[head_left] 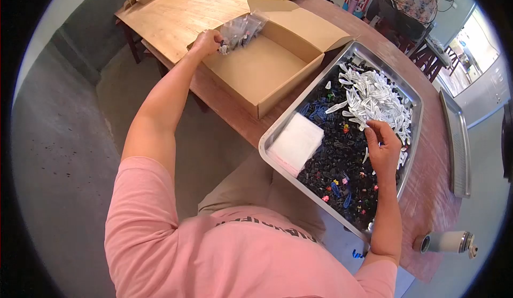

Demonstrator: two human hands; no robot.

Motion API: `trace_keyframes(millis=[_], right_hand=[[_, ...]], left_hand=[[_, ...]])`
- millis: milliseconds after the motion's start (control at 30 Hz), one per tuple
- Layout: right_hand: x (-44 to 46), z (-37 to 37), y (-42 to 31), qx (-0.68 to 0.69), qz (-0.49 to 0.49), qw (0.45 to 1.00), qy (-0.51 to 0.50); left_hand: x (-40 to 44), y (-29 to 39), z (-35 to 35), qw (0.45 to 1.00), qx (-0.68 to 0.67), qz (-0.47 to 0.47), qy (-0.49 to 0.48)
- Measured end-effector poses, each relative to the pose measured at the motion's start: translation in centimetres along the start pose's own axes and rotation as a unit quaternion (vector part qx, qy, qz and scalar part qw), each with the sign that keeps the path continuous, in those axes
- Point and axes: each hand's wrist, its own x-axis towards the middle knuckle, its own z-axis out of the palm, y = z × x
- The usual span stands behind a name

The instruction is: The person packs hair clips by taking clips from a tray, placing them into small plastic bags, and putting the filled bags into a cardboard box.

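Note:
My left hand reaches to the far left corner of an open cardboard box. Its fingers are closed on the edge of a clear plastic bag holding small dark and pale pieces. My right hand is over a metal tray, thumb and forefinger pinched at a white hair clip on the edge of a heap of white hair clips. Many small black clips cover the tray's bottom, with blue clips and little coloured flowers among them. A white folded pad lies at the tray's left side.
A pale wooden board lies on the reddish table beyond the box. At the right are another metal tray and a bottle lying on its side. A seated person in a patterned top is in the background.

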Motion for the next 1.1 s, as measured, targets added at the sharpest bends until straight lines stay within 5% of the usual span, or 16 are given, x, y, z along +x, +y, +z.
trace_keyframes(millis=[400, 600, 933, 1000, 1100], right_hand=[[0.2, 0.0, -0.1, 0.005, 0.001, 1.000, -0.001], [0.3, -0.1, -0.2, 0.000, 0.008, 1.000, -0.004], [0.2, -0.3, 0.2, 0.016, 0.030, 0.999, -0.019], [0.2, -0.3, 0.0, 0.008, 0.023, 1.000, -0.014], [0.2, -0.3, 0.4, 0.005, 0.023, 1.000, -0.016]], left_hand=[[0.4, 3.1, 0.0, 0.965, 0.236, -0.101, 0.057], [-0.2, 4.9, -0.7, 0.964, 0.162, -0.204, 0.057], [-0.1, 2.2, 1.1, 0.982, 0.075, -0.166, -0.039], [-0.5, 2.0, 1.6, 0.994, 0.042, -0.076, 0.071], [-0.1, 2.1, 1.6, 0.990, 0.098, -0.072, 0.075]])
